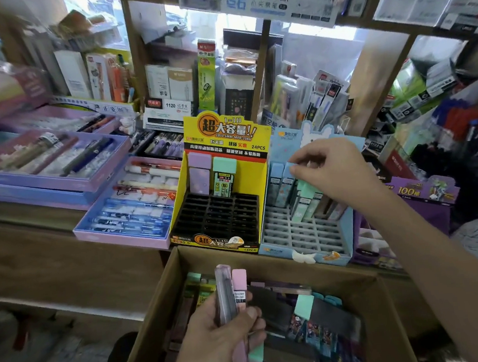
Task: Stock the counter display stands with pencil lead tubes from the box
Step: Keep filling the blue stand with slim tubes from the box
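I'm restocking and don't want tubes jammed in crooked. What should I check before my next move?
1. Right hand grip on the mint-green tube at the pale blue cardboard display stand: ok, pinched at its top.
2. Tube fully seated: cannot tell, neighbours hide its base.
3. Free slots there: ok, front rows empty.
4. Left hand spares, a clear purple tube and a pink-capped tube: ok, held.
5. Free slots in the yellow cardboard display stand: ok.
6. Stock in the brown cardboard box: ok.

Yellow stand (180, 198): 3 tubes (224, 179) upright at back. Blue stand (279, 250): back row pt-filled. Box (167, 292) w/ loose tubes (304, 306).
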### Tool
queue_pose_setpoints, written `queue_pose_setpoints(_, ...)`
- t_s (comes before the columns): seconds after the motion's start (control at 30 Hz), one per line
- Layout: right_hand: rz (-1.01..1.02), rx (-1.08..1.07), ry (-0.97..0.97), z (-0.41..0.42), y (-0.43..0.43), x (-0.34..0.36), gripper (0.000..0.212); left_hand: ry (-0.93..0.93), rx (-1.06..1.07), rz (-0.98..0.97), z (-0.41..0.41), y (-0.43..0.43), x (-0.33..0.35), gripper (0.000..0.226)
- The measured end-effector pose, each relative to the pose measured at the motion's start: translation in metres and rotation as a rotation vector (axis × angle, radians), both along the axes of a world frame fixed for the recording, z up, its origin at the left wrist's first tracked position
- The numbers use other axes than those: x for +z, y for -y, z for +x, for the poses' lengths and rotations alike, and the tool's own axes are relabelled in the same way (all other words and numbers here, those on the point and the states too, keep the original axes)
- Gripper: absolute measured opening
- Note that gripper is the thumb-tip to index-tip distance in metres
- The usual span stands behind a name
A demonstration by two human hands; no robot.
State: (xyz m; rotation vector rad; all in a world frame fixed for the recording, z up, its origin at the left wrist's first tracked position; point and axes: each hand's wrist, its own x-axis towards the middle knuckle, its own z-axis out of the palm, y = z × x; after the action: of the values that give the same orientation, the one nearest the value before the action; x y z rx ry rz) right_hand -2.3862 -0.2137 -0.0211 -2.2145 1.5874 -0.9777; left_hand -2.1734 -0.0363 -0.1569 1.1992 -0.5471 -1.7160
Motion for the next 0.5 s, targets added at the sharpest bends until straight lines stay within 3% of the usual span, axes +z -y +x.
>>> queue_pose_setpoints(0.5,0.011,-0.010,-0.190,0.004,0.014,0.006,0.008,-0.008,-0.019,0.004,0.002,-0.003,0.015,0.024)
